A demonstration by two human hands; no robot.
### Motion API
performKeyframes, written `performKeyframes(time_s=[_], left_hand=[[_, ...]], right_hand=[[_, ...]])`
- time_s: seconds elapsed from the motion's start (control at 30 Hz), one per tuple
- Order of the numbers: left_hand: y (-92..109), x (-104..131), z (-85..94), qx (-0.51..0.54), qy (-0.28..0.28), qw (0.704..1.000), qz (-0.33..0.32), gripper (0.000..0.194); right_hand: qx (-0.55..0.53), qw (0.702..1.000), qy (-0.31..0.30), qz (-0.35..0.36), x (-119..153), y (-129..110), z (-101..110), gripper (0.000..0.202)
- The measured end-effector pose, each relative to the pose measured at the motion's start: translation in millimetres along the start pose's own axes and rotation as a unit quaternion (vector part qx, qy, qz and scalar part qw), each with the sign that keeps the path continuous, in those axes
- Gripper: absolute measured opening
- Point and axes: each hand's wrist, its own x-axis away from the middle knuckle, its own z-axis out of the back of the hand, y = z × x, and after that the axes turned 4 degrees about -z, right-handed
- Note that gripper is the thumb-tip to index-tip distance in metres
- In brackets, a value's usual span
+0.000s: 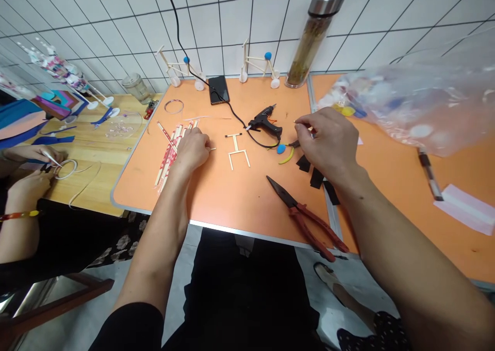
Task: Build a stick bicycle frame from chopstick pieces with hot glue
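Observation:
My left hand [192,149] is closed beside a pile of chopsticks in red-and-white paper sleeves [167,157]. A short wooden stick [213,148] pokes out from its fingers. In a pinch, my right hand [327,139] is raised over the right side of the orange table; a tiny pale tip shows at its fingertips, too small to name. Between the hands lies a small frame of glued sticks [236,151] with black ends on its top bar. A black glue gun [266,122] rests behind it. Red-handled pliers [305,214] lie near the front edge.
Two stick bicycle models [258,65] stand by the tiled wall, near a phone [218,90] and a tall tea bottle [315,39]. Black strips [317,178] lie under my right hand. A plastic bag [417,98] fills the right. Another person's hands [31,186] work at left.

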Motion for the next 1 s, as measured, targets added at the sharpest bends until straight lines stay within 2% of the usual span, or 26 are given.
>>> performKeyframes(time_s=[0.07, 0.13, 0.23, 0.3, 0.4, 0.5, 0.6, 0.77, 1.0], left_hand=[[-1.5, -1.2, -2.4, 0.011, 0.025, 1.000, 0.003, 0.022], [-0.7, -1.6, -2.5, 0.037, 0.082, 0.996, 0.021, 0.019], [7.5, -0.9, 0.9, 0.146, 0.150, 0.977, 0.038, 0.016], [17.8, 1.3, 2.9, 0.264, 0.129, 0.956, 0.014, 0.013], [37.4, 7.2, 2.6, 0.401, 0.045, 0.914, -0.051, 0.011], [55.5, 14.4, 0.9, 0.456, -0.013, 0.885, -0.091, 0.008], [67.1, 19.5, 0.9, 0.486, -0.054, 0.865, -0.109, 0.009], [71.8, 21.4, 1.4, 0.478, -0.076, 0.867, -0.119, 0.008], [69.7, 20.2, -4.4, 0.474, -0.075, 0.867, -0.130, 0.005]], right_hand=[[-0.001, 1.000, 0.002, 0.006, 0.3, 1.2, -1.6, 0.024], [-0.007, 1.000, 0.006, 0.013, 0.4, 2.2, -1.7, 0.024], [-0.019, 1.000, 0.004, 0.019, 1.0, -1.4, 1.3, 0.026], [-0.034, 0.999, -0.013, 0.020, 2.7, -9.1, 4.5, 0.026], [-0.079, 0.994, -0.069, 0.043, 8.5, -26.8, 8.0, 0.025], [-0.139, 0.978, -0.124, 0.094, 17.3, -43.5, 6.3, 0.023], [-0.167, 0.966, -0.144, 0.133, 25.5, -51.8, -0.6, 0.022], [-0.154, 0.962, -0.164, 0.153, 31.9, -52.6, -10.6, 0.019], [-0.131, 0.965, -0.176, 0.145, 33.7, -54.6, -10.7, 0.018]])
